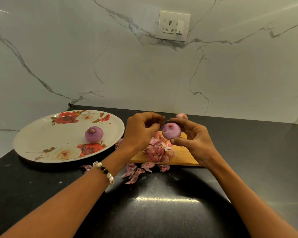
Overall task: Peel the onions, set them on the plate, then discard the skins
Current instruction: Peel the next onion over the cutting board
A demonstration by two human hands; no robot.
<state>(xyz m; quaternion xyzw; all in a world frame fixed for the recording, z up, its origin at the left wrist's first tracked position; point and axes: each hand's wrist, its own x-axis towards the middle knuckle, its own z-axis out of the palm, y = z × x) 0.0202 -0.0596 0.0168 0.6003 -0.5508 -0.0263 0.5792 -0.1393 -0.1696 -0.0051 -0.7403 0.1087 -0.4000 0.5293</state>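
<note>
My right hand (194,140) holds a peeled purple onion (171,133) between thumb and fingers above the wooden cutting board (182,157). My left hand (141,129) is just left of the onion, fingers curled and pinching a small scrap of skin. A second peeled onion (93,134) sits on the white floral plate (41,145) at the left. A heap of pink onion skins (159,149) lies on the board, with more skins (136,171) scattered on the counter in front. An unpeeled onion (181,116) rests behind my right hand.
The black counter (153,212) runs to a marble wall with a socket (174,26). The plate's rim lies close to the board's left end. A stray skin piece (86,167) lies near the plate's front edge.
</note>
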